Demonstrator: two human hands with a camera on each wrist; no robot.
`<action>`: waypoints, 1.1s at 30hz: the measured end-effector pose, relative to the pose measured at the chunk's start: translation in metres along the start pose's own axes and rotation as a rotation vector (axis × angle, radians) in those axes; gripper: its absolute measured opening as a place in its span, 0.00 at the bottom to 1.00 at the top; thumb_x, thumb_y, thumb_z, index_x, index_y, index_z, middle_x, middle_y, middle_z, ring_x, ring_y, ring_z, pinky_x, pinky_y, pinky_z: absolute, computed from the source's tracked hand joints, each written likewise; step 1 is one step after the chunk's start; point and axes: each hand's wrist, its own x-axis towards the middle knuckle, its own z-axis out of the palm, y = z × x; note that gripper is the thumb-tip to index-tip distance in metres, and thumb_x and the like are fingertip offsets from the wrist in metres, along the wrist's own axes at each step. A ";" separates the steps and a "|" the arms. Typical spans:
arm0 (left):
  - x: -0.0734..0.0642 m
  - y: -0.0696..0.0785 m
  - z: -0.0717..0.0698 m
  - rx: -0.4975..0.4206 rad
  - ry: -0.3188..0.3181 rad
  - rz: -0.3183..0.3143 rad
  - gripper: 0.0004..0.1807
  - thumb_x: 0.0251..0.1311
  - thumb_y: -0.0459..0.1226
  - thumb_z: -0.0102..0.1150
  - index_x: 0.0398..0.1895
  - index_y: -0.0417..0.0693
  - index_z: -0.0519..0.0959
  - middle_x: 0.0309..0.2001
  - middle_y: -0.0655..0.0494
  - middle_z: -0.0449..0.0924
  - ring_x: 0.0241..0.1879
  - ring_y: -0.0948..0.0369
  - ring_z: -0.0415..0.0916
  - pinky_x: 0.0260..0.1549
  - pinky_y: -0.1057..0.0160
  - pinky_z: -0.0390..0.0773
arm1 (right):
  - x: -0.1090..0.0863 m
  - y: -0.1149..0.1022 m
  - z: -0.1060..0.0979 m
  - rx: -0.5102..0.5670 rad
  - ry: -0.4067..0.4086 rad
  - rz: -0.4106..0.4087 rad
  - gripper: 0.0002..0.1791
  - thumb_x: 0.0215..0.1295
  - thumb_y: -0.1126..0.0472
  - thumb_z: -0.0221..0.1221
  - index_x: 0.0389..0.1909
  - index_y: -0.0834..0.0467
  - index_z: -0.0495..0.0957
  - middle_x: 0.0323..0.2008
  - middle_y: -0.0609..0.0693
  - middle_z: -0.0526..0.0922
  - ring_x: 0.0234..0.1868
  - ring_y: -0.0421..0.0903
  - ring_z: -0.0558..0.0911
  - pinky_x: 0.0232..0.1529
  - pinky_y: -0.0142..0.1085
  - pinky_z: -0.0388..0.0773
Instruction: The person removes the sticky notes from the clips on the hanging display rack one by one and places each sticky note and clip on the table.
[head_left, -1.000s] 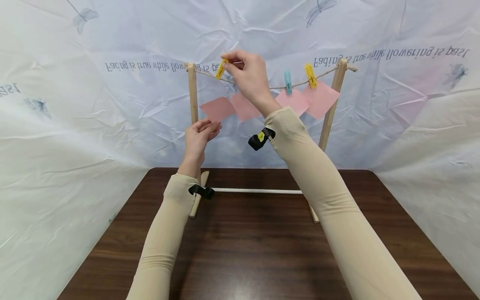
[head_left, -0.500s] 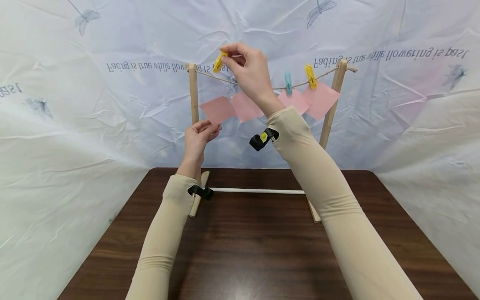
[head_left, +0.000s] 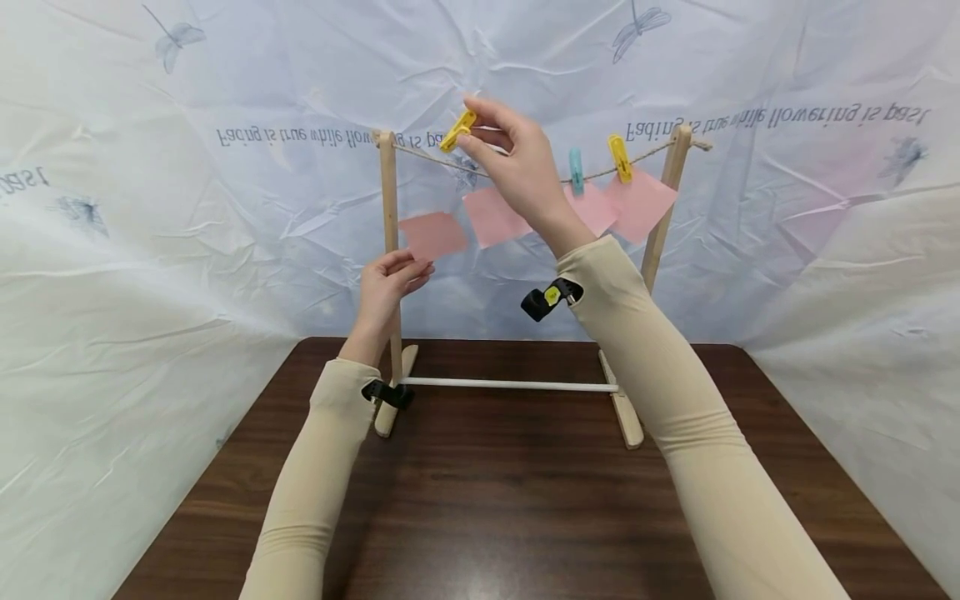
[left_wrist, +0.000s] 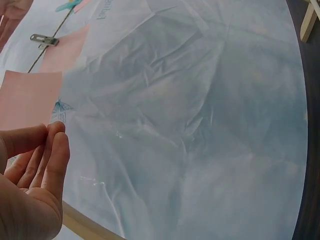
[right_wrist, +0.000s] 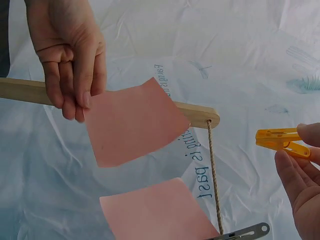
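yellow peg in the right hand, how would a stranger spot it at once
Find the wooden frame with a rope strung across its top. Near the rope's left end, the right hand pinches the yellow peg. Unlike the other yellow peg, clipped to the rope, it is held apart from it.

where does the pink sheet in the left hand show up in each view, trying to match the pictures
Head: the pink sheet is left of centre, up and right of the left hand.
Left wrist: the pink sheet is at the left edge, just above the hand.
Right wrist: the pink sheet is left of centre, below and right of the hand.
Shared landmark: the rope, seen in all three views.
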 end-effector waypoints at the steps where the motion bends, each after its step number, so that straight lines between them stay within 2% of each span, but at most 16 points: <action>1: -0.001 0.000 -0.001 0.001 0.000 -0.002 0.10 0.66 0.25 0.62 0.49 0.31 0.80 0.36 0.52 0.87 0.38 0.59 0.87 0.50 0.56 0.83 | -0.001 0.000 -0.001 0.008 0.001 0.005 0.28 0.71 0.64 0.62 0.70 0.60 0.71 0.61 0.54 0.77 0.59 0.43 0.79 0.58 0.32 0.77; 3: -0.001 0.001 -0.002 0.012 -0.002 -0.006 0.12 0.67 0.25 0.61 0.51 0.29 0.78 0.35 0.53 0.87 0.37 0.60 0.87 0.49 0.57 0.83 | -0.003 0.001 -0.002 0.013 0.002 0.006 0.28 0.71 0.64 0.63 0.70 0.60 0.71 0.61 0.54 0.77 0.59 0.43 0.79 0.58 0.32 0.77; 9: -0.005 -0.002 -0.003 0.083 -0.034 -0.010 0.16 0.68 0.28 0.61 0.56 0.26 0.77 0.36 0.53 0.87 0.38 0.60 0.86 0.52 0.51 0.81 | -0.015 0.007 -0.005 -0.007 0.001 0.011 0.27 0.70 0.64 0.63 0.69 0.60 0.71 0.64 0.53 0.75 0.60 0.43 0.78 0.58 0.33 0.77; 17: -0.011 -0.002 -0.014 0.153 -0.058 0.007 0.16 0.69 0.28 0.59 0.56 0.25 0.76 0.36 0.57 0.86 0.38 0.62 0.86 0.50 0.55 0.83 | -0.033 0.016 -0.018 -0.007 0.020 0.045 0.28 0.70 0.62 0.64 0.70 0.56 0.72 0.62 0.52 0.76 0.60 0.43 0.77 0.60 0.34 0.76; 20: -0.016 0.000 -0.019 0.178 -0.062 0.014 0.17 0.70 0.29 0.59 0.56 0.25 0.76 0.36 0.57 0.86 0.38 0.62 0.86 0.51 0.54 0.83 | -0.041 0.019 -0.026 -0.021 0.046 0.060 0.28 0.70 0.61 0.64 0.69 0.55 0.72 0.61 0.51 0.77 0.60 0.43 0.77 0.60 0.35 0.76; 26: -0.024 0.005 -0.029 0.192 -0.073 0.037 0.16 0.70 0.29 0.59 0.55 0.24 0.76 0.36 0.58 0.87 0.38 0.61 0.86 0.48 0.57 0.84 | -0.059 0.024 -0.047 -0.048 0.104 0.089 0.26 0.71 0.59 0.63 0.69 0.54 0.73 0.60 0.50 0.78 0.59 0.43 0.77 0.58 0.37 0.76; 33: -0.036 0.013 -0.045 0.207 -0.083 0.044 0.17 0.69 0.31 0.61 0.55 0.27 0.77 0.38 0.55 0.87 0.39 0.61 0.86 0.46 0.59 0.84 | -0.083 0.028 -0.072 -0.047 0.198 0.086 0.26 0.69 0.62 0.65 0.67 0.57 0.75 0.57 0.52 0.79 0.58 0.45 0.77 0.57 0.35 0.76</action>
